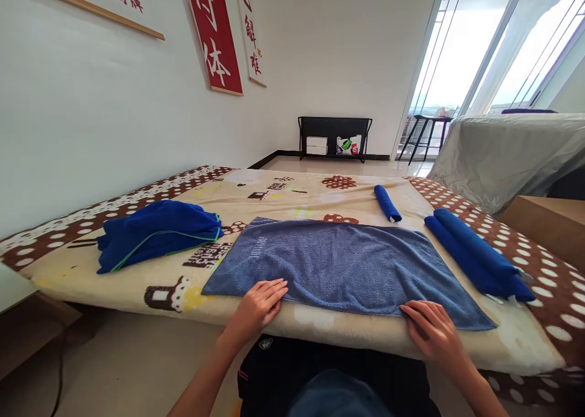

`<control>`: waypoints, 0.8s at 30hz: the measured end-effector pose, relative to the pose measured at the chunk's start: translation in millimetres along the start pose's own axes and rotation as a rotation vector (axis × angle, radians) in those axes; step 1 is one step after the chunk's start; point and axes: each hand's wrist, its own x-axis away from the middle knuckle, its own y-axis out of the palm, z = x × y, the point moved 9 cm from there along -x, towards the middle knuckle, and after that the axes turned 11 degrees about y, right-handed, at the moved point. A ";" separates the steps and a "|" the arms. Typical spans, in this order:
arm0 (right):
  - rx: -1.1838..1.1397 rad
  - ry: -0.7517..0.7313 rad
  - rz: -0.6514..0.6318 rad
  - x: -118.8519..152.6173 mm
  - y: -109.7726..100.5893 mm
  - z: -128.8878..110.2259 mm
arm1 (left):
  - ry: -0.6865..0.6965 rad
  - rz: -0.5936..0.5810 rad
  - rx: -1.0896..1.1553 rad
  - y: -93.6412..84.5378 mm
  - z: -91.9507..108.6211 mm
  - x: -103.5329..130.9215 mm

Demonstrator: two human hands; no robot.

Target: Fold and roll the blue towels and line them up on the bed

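Note:
A blue-grey towel (338,264) lies spread out on the bed, a little wrinkled, with pale lettering near its far left corner. On its near edge rests my left hand (260,304), fingers lying flat on the cloth and thumb off the edge. My right hand (432,328) touches the same edge farther right, its fingertips on the hem and its fingers extended. Neither hand lifts the cloth. Left of the towel sits a loosely heaped dark blue cloth (158,234) with green edging. To the right lie rolled blue cloths (479,252), and a smaller blue roll (387,203) lies beyond the towel.
A cream patterned blanket (292,191) covers the bed, bordered by brown polka-dot fabric (457,200). A black rack (335,138) holding boxes stands against the far wall. At right are a sheet-covered piece of furniture (516,149) and a dark stool (427,133) by the window.

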 end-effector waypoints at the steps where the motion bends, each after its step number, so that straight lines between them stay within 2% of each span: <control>1: 0.016 0.021 0.010 4.0 -5.0 14.4 | -0.033 0.006 -0.006 -4.3 -10.5 10.9; 5: 0.092 0.086 0.016 20.3 -25.6 61.2 | -0.156 0.018 -0.028 -20.8 -42.9 52.0; 8: 0.125 0.128 0.017 34.7 -38.7 81.3 | -0.170 0.023 -0.030 -30.6 -48.0 72.6; 12: 0.110 0.177 0.020 50.3 -46.7 92.6 | -0.140 0.036 -0.039 -39.5 -41.4 83.5; 16: 0.145 0.219 0.036 60.7 -50.9 101.8 | -0.144 0.004 -0.076 -40.5 -42.4 86.5; 19: 0.190 0.271 0.085 71.4 -59.0 114.8 | -0.200 -0.009 -0.120 -42.1 -56.0 99.8; 24: 0.188 0.323 0.179 87.0 -70.9 128.7 | -0.327 0.111 -0.205 -56.5 -84.3 142.9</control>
